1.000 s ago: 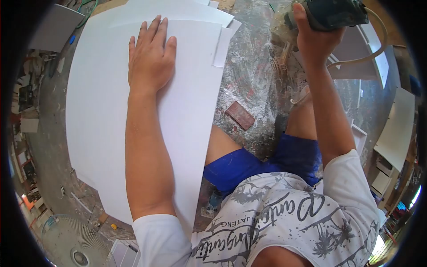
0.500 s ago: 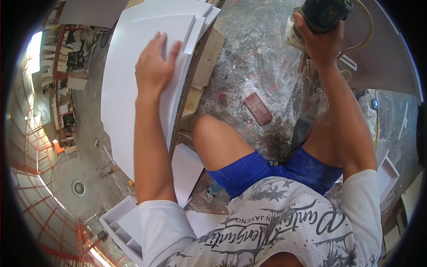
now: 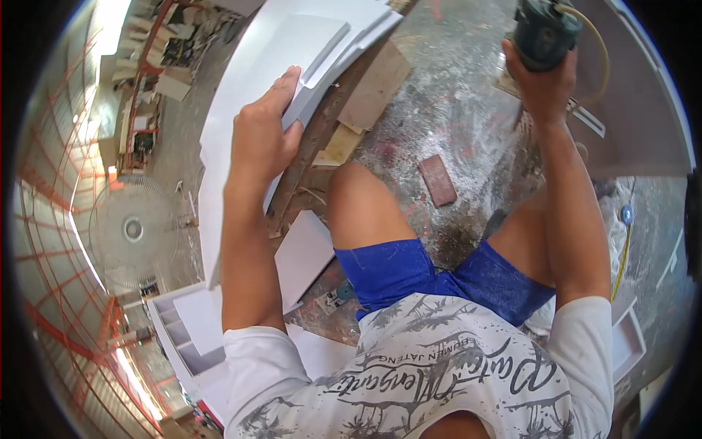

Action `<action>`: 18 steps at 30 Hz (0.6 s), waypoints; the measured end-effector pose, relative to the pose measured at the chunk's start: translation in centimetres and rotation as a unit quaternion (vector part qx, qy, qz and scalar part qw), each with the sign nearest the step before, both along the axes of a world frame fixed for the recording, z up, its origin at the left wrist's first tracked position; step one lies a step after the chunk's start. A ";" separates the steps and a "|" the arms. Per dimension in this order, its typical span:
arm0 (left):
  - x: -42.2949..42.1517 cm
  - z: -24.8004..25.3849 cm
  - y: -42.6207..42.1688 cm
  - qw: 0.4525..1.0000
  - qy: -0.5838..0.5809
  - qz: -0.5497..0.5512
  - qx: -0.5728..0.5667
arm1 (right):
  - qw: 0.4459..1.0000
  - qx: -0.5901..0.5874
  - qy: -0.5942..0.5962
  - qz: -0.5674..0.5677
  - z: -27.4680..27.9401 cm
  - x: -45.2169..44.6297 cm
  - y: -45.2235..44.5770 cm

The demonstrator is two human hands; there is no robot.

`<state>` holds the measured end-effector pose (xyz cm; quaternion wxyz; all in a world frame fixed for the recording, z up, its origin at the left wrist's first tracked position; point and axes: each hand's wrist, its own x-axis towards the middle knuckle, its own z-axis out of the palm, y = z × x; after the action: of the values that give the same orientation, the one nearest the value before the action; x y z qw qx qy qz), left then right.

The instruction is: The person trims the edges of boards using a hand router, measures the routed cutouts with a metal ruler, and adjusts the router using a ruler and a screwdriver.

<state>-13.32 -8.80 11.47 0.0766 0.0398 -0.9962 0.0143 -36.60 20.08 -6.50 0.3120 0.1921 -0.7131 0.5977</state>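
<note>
My left hand is at the edge of a white panel that lies on a stack of similar panels. Its fingers are held together over the top and the thumb is lower, along the side. My right hand is wrapped around a dark green corded power tool at the upper right; its exact kind is unclear. The tool's pale cord loops down past my wrist. Part of a flat plate shows beneath it.
A reddish-brown block lies on the dusty floor between my knees. Wooden boards stand beside the panels. A caged fan is at left, above a white compartment tray. A large grey-brown panel is at right.
My left hand has gone from lying flat with spread fingers to closing at the panel's edge. The right hand still holds the tool. The whole view has shifted and turned.
</note>
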 end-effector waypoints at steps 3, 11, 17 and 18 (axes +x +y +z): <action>2.4 4.5 0.3 0.998 -0.023 -0.007 0.051 | 1.000 -0.002 0.007 -0.020 -0.7 -0.8 -0.6; 7.9 8.8 0.1 0.993 -0.037 -0.038 0.110 | 0.998 -0.009 0.009 -0.054 1.4 -0.3 -2.3; 9.3 8.7 0.1 0.990 -0.038 -0.045 0.130 | 0.998 -0.026 -0.009 -0.060 1.7 -0.3 -2.9; 9.4 8.8 0.2 0.990 -0.043 -0.039 0.132 | 0.998 -0.022 -0.013 -0.066 1.5 -0.4 -2.9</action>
<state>-3.96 -8.64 20.28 0.0287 0.0099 -0.9925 -0.1187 -36.97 17.16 -4.97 0.3453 0.1299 -0.7152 0.5936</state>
